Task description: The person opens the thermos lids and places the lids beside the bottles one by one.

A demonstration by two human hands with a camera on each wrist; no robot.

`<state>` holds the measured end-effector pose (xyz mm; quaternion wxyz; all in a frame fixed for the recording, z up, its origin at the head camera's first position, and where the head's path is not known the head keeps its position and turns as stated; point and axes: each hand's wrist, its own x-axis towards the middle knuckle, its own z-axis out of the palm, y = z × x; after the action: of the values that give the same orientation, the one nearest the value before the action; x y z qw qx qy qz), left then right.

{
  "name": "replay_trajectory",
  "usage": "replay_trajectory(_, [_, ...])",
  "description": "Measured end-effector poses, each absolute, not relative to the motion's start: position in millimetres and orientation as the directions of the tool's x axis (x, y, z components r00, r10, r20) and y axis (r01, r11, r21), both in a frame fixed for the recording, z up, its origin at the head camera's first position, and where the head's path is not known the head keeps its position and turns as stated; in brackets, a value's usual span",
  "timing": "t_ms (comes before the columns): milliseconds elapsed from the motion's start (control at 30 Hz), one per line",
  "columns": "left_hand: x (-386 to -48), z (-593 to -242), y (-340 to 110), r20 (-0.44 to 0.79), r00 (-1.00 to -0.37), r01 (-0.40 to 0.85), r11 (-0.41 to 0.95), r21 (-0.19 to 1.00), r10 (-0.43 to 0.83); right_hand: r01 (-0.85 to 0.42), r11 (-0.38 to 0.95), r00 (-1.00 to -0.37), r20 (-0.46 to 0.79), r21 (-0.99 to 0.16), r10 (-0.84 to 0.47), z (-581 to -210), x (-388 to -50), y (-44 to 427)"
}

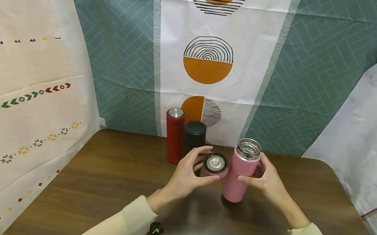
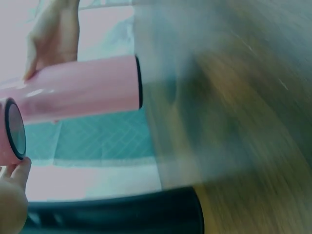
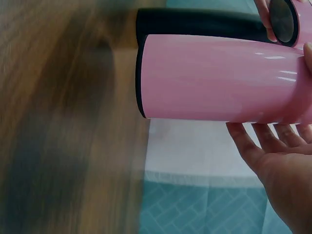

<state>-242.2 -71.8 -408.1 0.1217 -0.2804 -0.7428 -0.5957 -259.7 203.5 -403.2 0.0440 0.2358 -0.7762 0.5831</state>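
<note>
A pink thermos flask (image 1: 240, 174) stands nearly upright, its steel-rimmed mouth uncovered. My right hand (image 1: 267, 181) grips it from the right, with the thumb on the near side. Just left of the mouth, my left hand (image 1: 184, 175) holds the pink lid (image 1: 215, 164) between thumb and fingers, its inner side facing up. In the left wrist view the lid (image 2: 6, 146) is cut off by the frame edge, beside the flask (image 2: 92, 87). The right wrist view has the flask body (image 3: 214, 80) with its dark base. I cannot tell whether that base touches the table.
Behind my left hand stand a red flask (image 1: 173, 136) with a steel top and a black flask (image 1: 195, 133), partly hidden. All this is over a brown wooden table (image 1: 105, 187). Patterned cloths (image 1: 123, 40) hang behind and at the sides.
</note>
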Motion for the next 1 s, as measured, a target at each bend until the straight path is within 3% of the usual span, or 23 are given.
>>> replay_trajectory(267, [-252, -411, -33, 0.518, -0.8, 0.597, 0.315, 0.737, 0.304, -0.44, 0.22, -0.883, 0.374, -0.871, -0.283, -393, -265, 239])
replay_trajectory(533, [-279, -412, 4, 0.42, -0.881, 0.472, 0.358, 0.806, 0.216, -0.432, 0.301, -0.897, 0.372, -0.85, -0.238, -381, -274, 282])
replay_trajectory(1000, [-310, -427, 77, 0.272, -0.952, 0.305, 0.407, 0.861, 0.136, -0.312, 0.371, -0.95, 0.278, -0.874, -0.143, -377, -296, 356])
